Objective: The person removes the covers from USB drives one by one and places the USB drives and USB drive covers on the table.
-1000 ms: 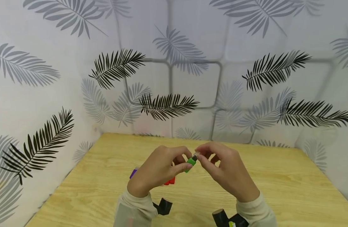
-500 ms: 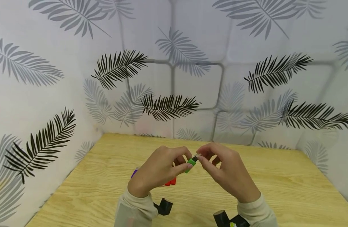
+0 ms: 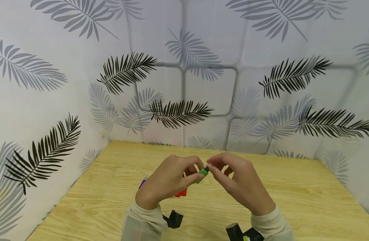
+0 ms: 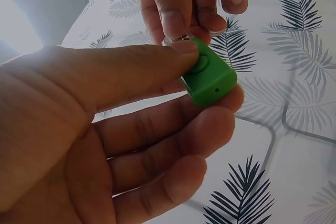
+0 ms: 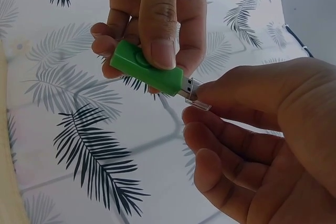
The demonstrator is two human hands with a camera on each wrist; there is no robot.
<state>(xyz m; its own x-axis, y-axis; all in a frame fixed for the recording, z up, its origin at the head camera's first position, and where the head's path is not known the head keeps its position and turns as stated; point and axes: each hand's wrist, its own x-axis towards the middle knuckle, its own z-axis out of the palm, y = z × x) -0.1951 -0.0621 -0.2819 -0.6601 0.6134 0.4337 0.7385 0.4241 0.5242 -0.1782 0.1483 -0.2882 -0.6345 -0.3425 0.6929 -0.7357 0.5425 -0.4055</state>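
Observation:
Between both hands, raised over the table, is a green USB flash drive [image 5: 163, 80] with its metal plug pointing toward the right hand. My left hand [image 3: 166, 180] pinches the green body between thumb and fingers. A clear plastic cap [image 5: 199, 104] sits around the tip of the plug, with bare metal showing between it and the body. Thumb and index finger of my right hand [image 3: 243, 182] pinch that cap. In the left wrist view, the end of the green body with its small hole faces the camera, while the plug is mostly hidden behind the thumb.
Behind the left hand on the wooden table [image 3: 292, 194] lie red pieces [image 3: 183, 192] and a purple piece [image 3: 142, 183], partly hidden by that hand. A white wall covering [image 3: 202, 87] with leaf prints stands at the table's back edge.
The head view has shifted slightly. Both hands keep nearly the same pose on the flash drive and its cap; only tiny finger movement shows.

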